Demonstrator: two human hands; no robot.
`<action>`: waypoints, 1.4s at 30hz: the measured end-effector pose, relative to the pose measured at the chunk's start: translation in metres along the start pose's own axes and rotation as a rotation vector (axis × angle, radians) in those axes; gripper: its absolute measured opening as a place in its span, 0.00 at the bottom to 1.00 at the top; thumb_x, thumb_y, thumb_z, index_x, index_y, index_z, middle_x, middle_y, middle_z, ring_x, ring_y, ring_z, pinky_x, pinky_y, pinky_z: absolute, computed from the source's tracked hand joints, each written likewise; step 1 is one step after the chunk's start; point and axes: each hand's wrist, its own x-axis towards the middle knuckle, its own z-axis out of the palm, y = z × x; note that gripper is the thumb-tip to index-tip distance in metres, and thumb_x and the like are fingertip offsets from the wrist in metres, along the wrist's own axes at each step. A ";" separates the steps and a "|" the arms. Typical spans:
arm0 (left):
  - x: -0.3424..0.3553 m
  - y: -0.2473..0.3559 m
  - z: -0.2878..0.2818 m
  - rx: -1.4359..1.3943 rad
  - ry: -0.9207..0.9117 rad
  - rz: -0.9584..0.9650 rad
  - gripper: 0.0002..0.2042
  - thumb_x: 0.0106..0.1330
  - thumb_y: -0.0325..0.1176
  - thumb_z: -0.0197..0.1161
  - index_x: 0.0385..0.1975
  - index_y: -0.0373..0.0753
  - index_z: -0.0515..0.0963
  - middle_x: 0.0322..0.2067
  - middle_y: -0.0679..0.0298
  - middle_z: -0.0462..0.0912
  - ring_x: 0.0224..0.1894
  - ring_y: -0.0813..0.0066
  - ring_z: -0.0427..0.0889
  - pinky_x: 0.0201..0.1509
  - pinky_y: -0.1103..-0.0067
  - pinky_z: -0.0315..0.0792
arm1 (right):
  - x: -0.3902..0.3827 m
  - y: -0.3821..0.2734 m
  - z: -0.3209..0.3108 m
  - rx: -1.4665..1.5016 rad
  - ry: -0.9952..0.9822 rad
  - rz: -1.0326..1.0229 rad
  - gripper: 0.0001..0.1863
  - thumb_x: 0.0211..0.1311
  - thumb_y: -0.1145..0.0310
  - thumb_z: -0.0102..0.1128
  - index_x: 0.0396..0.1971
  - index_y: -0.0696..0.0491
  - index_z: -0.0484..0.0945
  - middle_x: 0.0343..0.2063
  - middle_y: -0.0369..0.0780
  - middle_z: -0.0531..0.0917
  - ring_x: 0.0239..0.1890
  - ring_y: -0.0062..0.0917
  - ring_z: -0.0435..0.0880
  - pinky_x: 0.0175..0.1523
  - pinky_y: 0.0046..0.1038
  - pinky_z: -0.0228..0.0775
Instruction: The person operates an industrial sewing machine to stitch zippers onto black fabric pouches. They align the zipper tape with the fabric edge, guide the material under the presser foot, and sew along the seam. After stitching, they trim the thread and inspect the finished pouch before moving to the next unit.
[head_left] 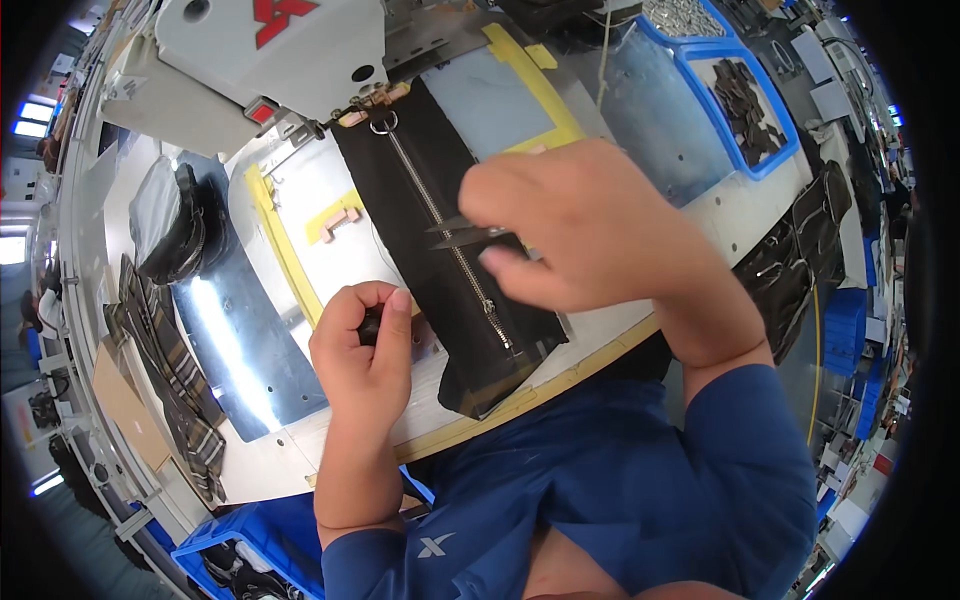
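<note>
A black fabric strip (420, 170) with a metal zipper (455, 255) along its middle lies on the sewing machine bed, its far end beneath the machine's needle area (372, 105). A ring-shaped pull shows at the zipper's far end and a slider (489, 306) nearer me. My right hand (570, 225) is closed around small thread snips (465, 235), whose blades reach over the zipper. To the left of the strip, my left hand (365, 345) is closed, thumb against forefinger. Something dark shows inside its curled fingers, too hidden to name.
The white sewing machine head (260, 60) looms at the far left. Yellow tape (535, 90) and a small pinkish block (340, 224) are on the bed. Blue trays (790, 130) of small parts stand far right. Dark fabric pieces (175, 225) lie left, a blue bin (245, 540) below.
</note>
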 end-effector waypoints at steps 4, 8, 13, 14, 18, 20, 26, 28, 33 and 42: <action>0.002 -0.003 0.004 0.007 0.016 0.074 0.06 0.75 0.27 0.66 0.36 0.33 0.80 0.21 0.73 0.78 0.18 0.90 0.73 0.23 0.88 0.62 | -0.002 -0.010 0.019 -0.032 -0.100 -0.038 0.11 0.65 0.57 0.68 0.33 0.47 0.78 0.26 0.36 0.78 0.25 0.34 0.84 0.29 0.37 0.72; -0.001 -0.007 0.003 0.024 0.006 0.061 0.05 0.75 0.27 0.66 0.37 0.32 0.80 0.21 0.72 0.79 0.18 0.89 0.75 0.23 0.87 0.64 | -0.006 -0.010 0.029 -0.037 -0.079 -0.058 0.07 0.64 0.61 0.65 0.29 0.47 0.80 0.25 0.34 0.78 0.26 0.31 0.85 0.29 0.35 0.72; -0.005 -0.003 0.004 0.001 -0.007 0.030 0.04 0.72 0.24 0.67 0.34 0.34 0.81 0.22 0.70 0.82 0.25 0.86 0.76 0.30 0.86 0.69 | -0.006 -0.009 0.043 -0.077 -0.050 -0.118 0.09 0.60 0.60 0.70 0.40 0.42 0.86 0.22 0.32 0.71 0.21 0.26 0.78 0.25 0.32 0.64; -0.006 -0.004 0.004 -0.004 -0.008 0.042 0.03 0.72 0.23 0.67 0.34 0.33 0.81 0.22 0.70 0.81 0.25 0.86 0.76 0.30 0.86 0.68 | -0.006 -0.009 0.044 -0.078 -0.056 -0.126 0.08 0.60 0.61 0.69 0.40 0.41 0.86 0.22 0.32 0.71 0.22 0.27 0.78 0.25 0.32 0.65; -0.006 0.001 0.003 -0.048 0.033 0.067 0.04 0.74 0.25 0.67 0.38 0.32 0.80 0.23 0.72 0.77 0.20 0.91 0.69 0.24 0.88 0.58 | -0.005 0.001 0.030 -0.131 -0.089 0.041 0.04 0.64 0.65 0.64 0.35 0.47 0.81 0.28 0.36 0.81 0.30 0.34 0.87 0.34 0.37 0.76; -0.007 0.000 0.003 -0.102 0.051 0.042 0.05 0.74 0.26 0.66 0.38 0.31 0.80 0.22 0.73 0.76 0.20 0.91 0.66 0.25 0.88 0.55 | -0.004 0.016 0.027 -0.200 -0.031 0.142 0.06 0.68 0.63 0.64 0.40 0.47 0.81 0.30 0.37 0.83 0.32 0.36 0.88 0.37 0.39 0.79; -0.005 -0.005 0.001 -0.408 -0.012 -0.046 0.05 0.76 0.27 0.63 0.39 0.33 0.78 0.24 0.70 0.74 0.22 0.87 0.65 0.25 0.85 0.57 | -0.018 0.096 0.027 -0.385 0.183 0.639 0.13 0.70 0.61 0.64 0.49 0.50 0.81 0.38 0.41 0.86 0.45 0.41 0.87 0.52 0.43 0.79; -0.004 -0.006 -0.002 -0.581 -0.052 -0.090 0.05 0.76 0.28 0.61 0.39 0.34 0.77 0.24 0.69 0.73 0.22 0.85 0.64 0.25 0.84 0.58 | -0.023 0.112 0.028 -0.429 0.223 0.600 0.13 0.68 0.62 0.67 0.47 0.51 0.83 0.40 0.43 0.86 0.46 0.42 0.86 0.53 0.43 0.78; -0.004 -0.010 -0.003 -0.944 -0.262 -0.135 0.07 0.78 0.32 0.60 0.38 0.36 0.74 0.25 0.68 0.70 0.21 0.83 0.63 0.24 0.83 0.59 | -0.009 0.071 0.028 -0.107 0.332 0.329 0.14 0.61 0.65 0.75 0.44 0.52 0.86 0.41 0.43 0.86 0.43 0.42 0.86 0.51 0.37 0.78; -0.016 -0.009 0.002 -1.118 -0.344 -0.287 0.07 0.75 0.31 0.64 0.42 0.34 0.75 0.29 0.65 0.77 0.26 0.83 0.68 0.30 0.83 0.63 | -0.004 -0.027 0.061 1.012 0.117 0.067 0.08 0.64 0.70 0.76 0.42 0.51 0.88 0.38 0.38 0.86 0.39 0.28 0.87 0.41 0.27 0.77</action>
